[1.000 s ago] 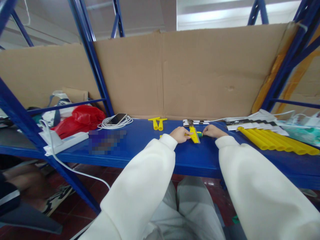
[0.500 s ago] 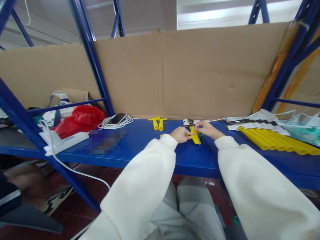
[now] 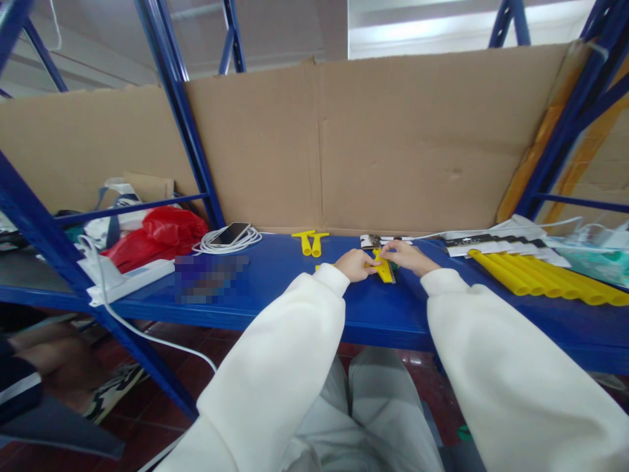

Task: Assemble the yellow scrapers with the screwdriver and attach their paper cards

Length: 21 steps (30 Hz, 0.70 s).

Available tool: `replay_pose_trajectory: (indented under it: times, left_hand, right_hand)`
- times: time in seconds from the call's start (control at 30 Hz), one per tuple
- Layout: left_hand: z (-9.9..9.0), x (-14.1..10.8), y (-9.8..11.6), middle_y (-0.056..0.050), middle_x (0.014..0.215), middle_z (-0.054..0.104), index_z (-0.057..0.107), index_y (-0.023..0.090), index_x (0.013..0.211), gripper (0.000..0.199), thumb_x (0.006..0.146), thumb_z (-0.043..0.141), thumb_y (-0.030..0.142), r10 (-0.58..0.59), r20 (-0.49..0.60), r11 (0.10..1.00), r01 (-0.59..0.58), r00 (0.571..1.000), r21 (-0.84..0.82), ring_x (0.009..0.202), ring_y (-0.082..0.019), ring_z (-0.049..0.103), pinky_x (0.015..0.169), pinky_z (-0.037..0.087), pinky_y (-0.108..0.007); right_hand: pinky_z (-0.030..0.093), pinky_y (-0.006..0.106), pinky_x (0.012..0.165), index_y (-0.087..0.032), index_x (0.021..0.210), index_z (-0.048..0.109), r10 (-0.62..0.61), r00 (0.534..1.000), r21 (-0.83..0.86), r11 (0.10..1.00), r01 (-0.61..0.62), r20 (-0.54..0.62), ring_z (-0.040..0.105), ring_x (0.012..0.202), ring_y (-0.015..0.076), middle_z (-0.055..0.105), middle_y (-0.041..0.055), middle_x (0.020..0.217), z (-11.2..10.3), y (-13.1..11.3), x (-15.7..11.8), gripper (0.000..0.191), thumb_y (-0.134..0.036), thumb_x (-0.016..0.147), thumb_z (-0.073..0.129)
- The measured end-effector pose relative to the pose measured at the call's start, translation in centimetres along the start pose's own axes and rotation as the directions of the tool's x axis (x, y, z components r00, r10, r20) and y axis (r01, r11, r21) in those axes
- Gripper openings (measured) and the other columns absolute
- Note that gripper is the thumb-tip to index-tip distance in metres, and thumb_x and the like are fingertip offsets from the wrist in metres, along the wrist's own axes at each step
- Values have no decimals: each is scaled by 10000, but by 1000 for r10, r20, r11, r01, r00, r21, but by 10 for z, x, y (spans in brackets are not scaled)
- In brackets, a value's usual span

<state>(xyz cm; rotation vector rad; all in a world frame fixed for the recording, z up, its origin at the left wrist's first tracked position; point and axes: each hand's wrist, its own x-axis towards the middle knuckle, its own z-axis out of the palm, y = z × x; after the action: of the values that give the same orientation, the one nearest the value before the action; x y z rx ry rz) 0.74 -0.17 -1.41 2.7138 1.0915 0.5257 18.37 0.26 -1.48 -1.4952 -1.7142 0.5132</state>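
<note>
My left hand (image 3: 358, 265) is closed around a yellow scraper (image 3: 385, 273), whose wide flat head points toward me and has a clear or metallic strip along its edge. At the scraper's upper right side, my right hand (image 3: 407, 257) pinches with thumb and fingertips; any small part between them is hidden. A bit of green shows just behind the scraper, under my right hand. Beyond the hands lies a packaged item with a black-and-white card (image 3: 369, 242). Two yellow T-shaped handles (image 3: 311, 244) lie side by side farther back on the left.
On the right, several yellow tubes (image 3: 545, 278) lie in a row by black-and-white packages (image 3: 506, 244). A phone (image 3: 232, 233) rests on a coiled white cable, left. A power strip (image 3: 140, 278) and red bag (image 3: 157, 237) are farther left. Cardboard (image 3: 393, 144) walls the blue shelf's back.
My right hand has shifted very slightly left and the scraper's head has tilted a little. My left hand stays in place.
</note>
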Motion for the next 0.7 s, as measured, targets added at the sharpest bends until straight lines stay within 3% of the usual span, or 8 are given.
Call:
replay_pose_trajectory:
  times: [0.4,0.6,0.7]
  left_hand:
    - [2,1,-4,-54,1043,758,731,221,1159,318,854,642,218,19,-56,1000,-19,998,-8,912,-172,683,850,482,-236]
    - [4,4,-6,-52,1046,758,737,249,1144,315,843,657,205,6,-170,1000,-11,985,-29,948,-178,691,871,492,-245]
    - [4,5,-7,-73,1083,750,740,257,1139,303,854,650,204,-30,-238,999,23,971,-33,991,-195,689,877,500,-261]
  right_hand:
    - [484,286,787,-185,659,583,-21,998,79,997,26,-60,603,784,163,644,8,734,7,14,7,80,-109,681,599]
    - [494,304,846,-195,754,540,13,971,273,960,55,-240,597,831,146,631,8,827,7,16,12,110,-131,726,626]
    - [509,263,740,-193,786,542,82,979,403,915,0,-186,602,751,128,633,7,806,4,9,8,126,-133,748,646]
